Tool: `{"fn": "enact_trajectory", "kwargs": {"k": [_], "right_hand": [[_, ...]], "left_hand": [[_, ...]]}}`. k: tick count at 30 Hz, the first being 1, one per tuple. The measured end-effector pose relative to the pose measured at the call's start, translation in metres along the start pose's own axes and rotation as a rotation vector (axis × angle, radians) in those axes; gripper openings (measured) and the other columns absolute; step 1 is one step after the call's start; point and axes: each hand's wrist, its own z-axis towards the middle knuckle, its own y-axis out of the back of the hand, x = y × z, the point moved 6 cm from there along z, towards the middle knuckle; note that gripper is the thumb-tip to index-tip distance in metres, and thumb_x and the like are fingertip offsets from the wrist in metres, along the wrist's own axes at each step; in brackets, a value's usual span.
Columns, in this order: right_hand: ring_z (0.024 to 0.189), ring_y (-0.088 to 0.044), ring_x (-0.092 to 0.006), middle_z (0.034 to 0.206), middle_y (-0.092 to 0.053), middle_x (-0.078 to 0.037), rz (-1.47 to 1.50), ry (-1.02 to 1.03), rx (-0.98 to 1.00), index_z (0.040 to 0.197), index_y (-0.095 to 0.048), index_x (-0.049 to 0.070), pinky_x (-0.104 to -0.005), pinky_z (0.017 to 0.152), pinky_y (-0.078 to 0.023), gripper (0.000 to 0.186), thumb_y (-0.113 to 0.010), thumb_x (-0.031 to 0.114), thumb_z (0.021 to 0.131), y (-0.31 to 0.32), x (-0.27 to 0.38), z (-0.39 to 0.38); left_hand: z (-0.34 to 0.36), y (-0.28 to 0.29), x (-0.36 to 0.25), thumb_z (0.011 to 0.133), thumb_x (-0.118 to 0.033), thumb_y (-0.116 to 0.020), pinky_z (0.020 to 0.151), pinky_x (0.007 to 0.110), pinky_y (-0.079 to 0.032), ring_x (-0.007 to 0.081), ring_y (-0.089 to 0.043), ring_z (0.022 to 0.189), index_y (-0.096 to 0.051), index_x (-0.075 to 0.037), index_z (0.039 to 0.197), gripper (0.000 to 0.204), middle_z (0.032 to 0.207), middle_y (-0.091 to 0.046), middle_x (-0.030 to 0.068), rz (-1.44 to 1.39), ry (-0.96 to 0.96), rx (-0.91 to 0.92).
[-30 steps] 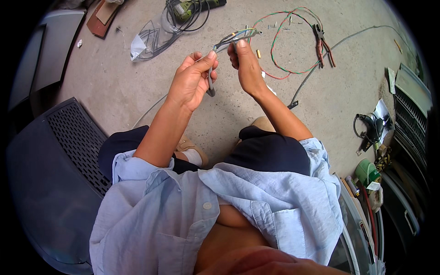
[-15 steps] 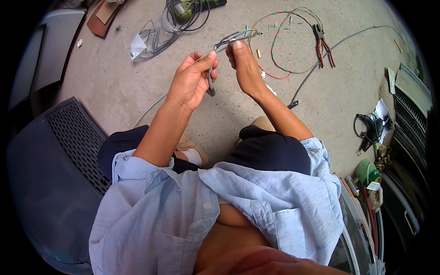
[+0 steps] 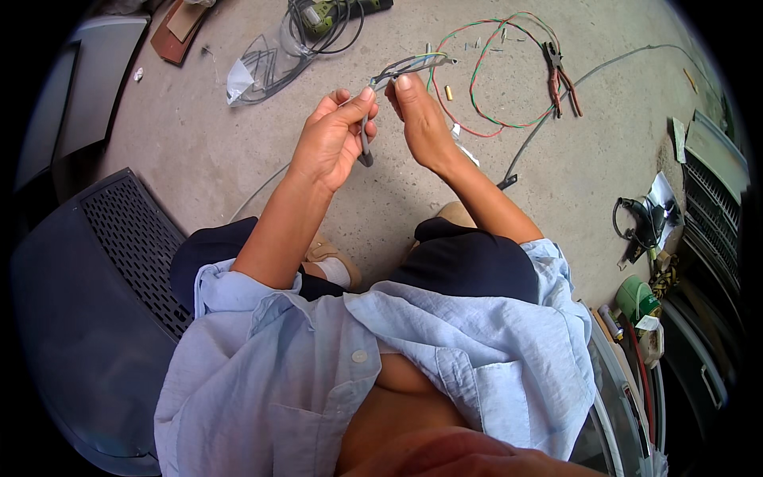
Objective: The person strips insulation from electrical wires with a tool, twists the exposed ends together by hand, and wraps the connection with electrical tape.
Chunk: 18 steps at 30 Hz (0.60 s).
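My left hand (image 3: 332,137) and my right hand (image 3: 419,119) are raised together over a concrete floor, both pinching one grey sheathed cable (image 3: 367,135). The cable bends between my fingertips. Its stripped end (image 3: 417,62) fans into thin coloured wires pointing away to the right. My left thumb and forefinger press the grey sheath, while my right fingers hold it just beside them.
Red and green wires (image 3: 493,71) loop on the floor beyond my hands, with red-handled pliers (image 3: 558,70) beside them. A clear bag of cables (image 3: 266,60) and a green power tool (image 3: 330,12) lie far left. A dark perforated panel (image 3: 119,230) stands at my left; tools (image 3: 640,226) lie at right.
My hands have barely shifted; my right fingers have moved slightly along the cable, and the stripped end stays pointing right.
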Motion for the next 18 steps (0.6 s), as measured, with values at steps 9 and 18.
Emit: {"fn": "enact_trajectory", "kwargs": {"k": [9,18], "right_hand": [[0.078,-0.051,-0.0371,0.085,-0.052,-0.021,-0.086,0.023,0.057,0.095,-0.046,0.0,-0.0417,0.072,-0.041,0.041,-0.031,0.038,0.102,-0.0044,0.0093,-0.0036],[0.074,-0.047,-0.0187,0.084,-0.051,-0.009,0.06,-0.098,0.009,0.095,-0.049,0.004,-0.032,0.068,-0.039,0.043,-0.03,0.041,0.103,-0.0004,0.0016,-0.0039]], "left_hand": [[0.0005,-0.0002,0.0002,0.089,-0.008,-0.065,0.063,0.02,-0.05,0.0092,-0.06,0.082,-0.045,-0.014,0.096,0.022,0.094,-0.061,0.0031,0.002,0.001,0.001],[-0.0001,-0.0004,-0.0006,0.089,-0.008,-0.065,0.064,0.02,-0.049,0.0087,-0.06,0.082,-0.045,-0.014,0.096,0.022,0.094,-0.061,0.0028,0.008,0.0,-0.009]]}}
